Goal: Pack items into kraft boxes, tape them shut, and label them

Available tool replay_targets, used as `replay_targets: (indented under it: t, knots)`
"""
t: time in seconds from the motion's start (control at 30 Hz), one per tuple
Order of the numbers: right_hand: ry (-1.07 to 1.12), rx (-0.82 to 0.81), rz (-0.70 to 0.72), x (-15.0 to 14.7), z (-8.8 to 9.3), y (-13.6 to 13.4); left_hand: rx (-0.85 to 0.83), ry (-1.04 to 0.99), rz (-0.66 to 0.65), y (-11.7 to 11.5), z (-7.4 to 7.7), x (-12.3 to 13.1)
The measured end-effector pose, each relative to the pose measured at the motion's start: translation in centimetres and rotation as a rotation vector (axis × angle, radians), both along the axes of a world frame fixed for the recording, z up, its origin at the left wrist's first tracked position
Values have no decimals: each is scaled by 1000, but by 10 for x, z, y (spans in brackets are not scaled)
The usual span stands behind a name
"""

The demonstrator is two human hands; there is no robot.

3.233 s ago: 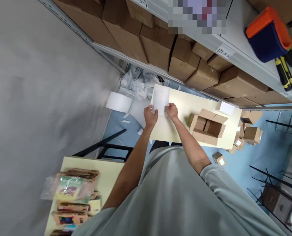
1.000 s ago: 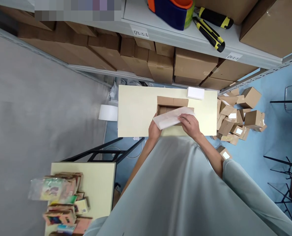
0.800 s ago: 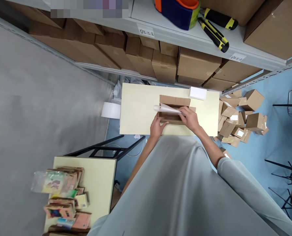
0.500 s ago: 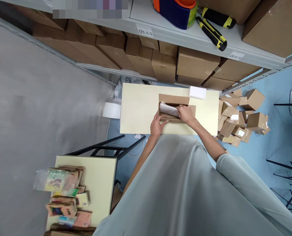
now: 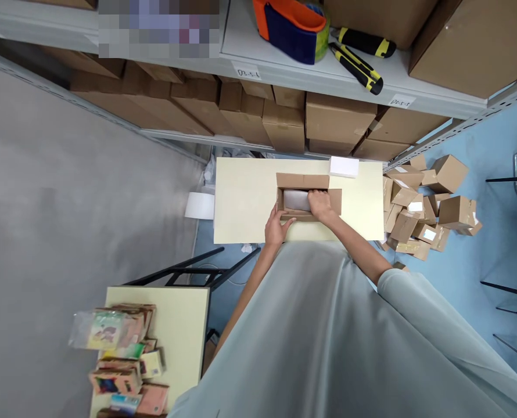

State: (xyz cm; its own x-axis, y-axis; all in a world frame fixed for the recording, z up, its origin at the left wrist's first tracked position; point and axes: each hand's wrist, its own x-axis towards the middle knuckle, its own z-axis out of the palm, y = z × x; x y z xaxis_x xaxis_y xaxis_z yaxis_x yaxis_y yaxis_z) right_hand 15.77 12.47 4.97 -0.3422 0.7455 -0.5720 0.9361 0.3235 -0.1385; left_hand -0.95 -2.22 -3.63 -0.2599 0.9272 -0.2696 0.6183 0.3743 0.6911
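An open cardboard box [image 5: 302, 180] stands on the pale yellow table [image 5: 245, 200], its back flap and right flap folded out. Inside it lies a smooth whitish packet [image 5: 296, 201]; what it holds I cannot make out. My right hand [image 5: 320, 206] reaches into the box, fingers curled over the packet's right end, fingertips hidden. At the box's front left corner is my left hand [image 5: 276, 227], fingers along the left side and thumb along the front, holding the box. Behind the box, a small white box [image 5: 344, 167] sits at the table's back edge.
Shelves with cardboard boxes [image 5: 341, 116] rise behind the table. A tape dispenser [image 5: 291, 32] and utility knives [image 5: 358, 68] lie on the upper shelf. Small cartons [image 5: 415, 217] are heaped on the floor at right. A second table [image 5: 184, 313] at lower left carries booklets.
The packet, tilted up out of the box before, now lies flat and lower inside it. My right hand has pushed down and slightly left. My left hand stays at the box corner.
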Motion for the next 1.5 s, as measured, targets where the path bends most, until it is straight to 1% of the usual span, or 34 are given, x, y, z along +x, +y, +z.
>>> replay_targets:
  t: [0.13, 0.23, 0.27, 0.33, 0.4, 0.43, 0.47, 0.5, 0.57, 0.6, 0.67, 0.73, 0.8, 0.87, 0.93, 1.0, 1.07, 1.13, 1.2, 1.27, 1.33, 1.43, 1.5]
  knots:
    - [79, 69, 15, 12, 6, -14, 22, -32, 27, -1, -1, 2]
    - [242, 139, 0, 30, 12, -21, 49, -50, 27, 0, -3, 2]
    - [310, 190, -32, 39, 14, -23, 56, -60, 18, 0, -3, 2]
    - [427, 332, -151, 60, 16, -28, 62, -74, 0, 1, -2, 1]
    - [496, 461, -321, 85, 13, -33, 62, -74, -3, 0, 1, 0]
    - [522, 487, -413, 97, 11, -35, 64, -74, 9, -1, 3, -1]
    - [550, 474, -504, 108, 7, -38, 68, -76, 31, -3, 5, -2]
    - [584, 429, -589, 117, 3, -41, 77, -82, 62, -4, 7, -3]
    - [671, 304, -713, 130, -4, -49, 108, -96, 134, -8, 12, -5]
    - [721, 250, -747, 132, -7, -53, 128, -101, 167, -10, 15, -7]
    - [821, 185, -769, 132, -10, -60, 169, -97, 202, -15, 22, -10]
    - [898, 145, -750, 126, -10, -66, 204, -67, 198, -20, 32, -11]
    - [927, 96, -677, 120, -8, -68, 224, -22, 156, -23, 43, -9]
    - [883, 62, -550, 115, -6, -69, 230, 9, 80, -26, 52, -4]
    - [774, 68, -382, 113, -4, -68, 222, 9, -27, -26, 57, 1]
    - [651, 103, -214, 116, -3, -68, 189, -6, -149, -24, 56, 4]
    - [561, 135, -68, 119, -3, -69, 141, -16, -252, -23, 51, 4]
    - [507, 150, 35, 124, -5, -70, 113, -16, -299, -21, 46, 0]
    - [487, 151, 96, 128, -7, -72, 126, -19, -298, -20, 43, -5]
    - [511, 147, 112, 132, -10, -74, 161, -32, -280, -18, 44, -11]
    - [561, 153, 84, 133, -13, -75, 193, -54, -251, -14, 47, -17]
    - [638, 175, -40, 131, -19, -72, 210, -86, -171, 1, 50, -25]
    - [677, 197, -170, 125, -25, -65, 209, -76, -108, 15, 46, -29]
